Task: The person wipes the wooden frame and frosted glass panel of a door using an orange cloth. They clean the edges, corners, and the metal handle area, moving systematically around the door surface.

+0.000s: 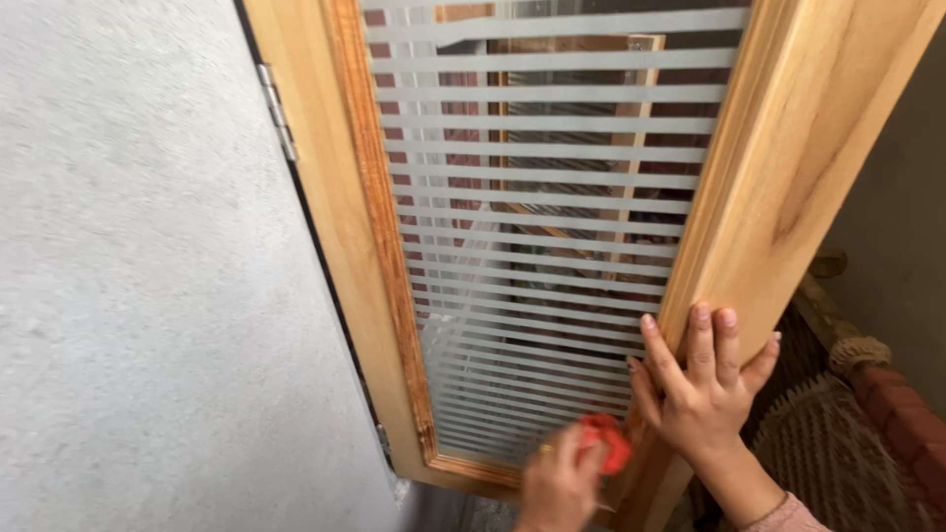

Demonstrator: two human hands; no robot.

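Left hand [557, 483] fisted low; right hand [702, 389] splayed flat.

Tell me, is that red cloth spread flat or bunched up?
Bunched up: the red cloth is a crumpled wad in the left hand, at the striped glass's bottom corner.

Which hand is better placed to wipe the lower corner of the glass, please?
The left hand: it holds the red cloth at the striped glass panel, while the right hand lies flat on the wooden frame.

A home doorway, wooden door [788, 148] with frosted-stripe glass [532, 246], grey plastered wall [148, 296], coir doormat [838, 453]
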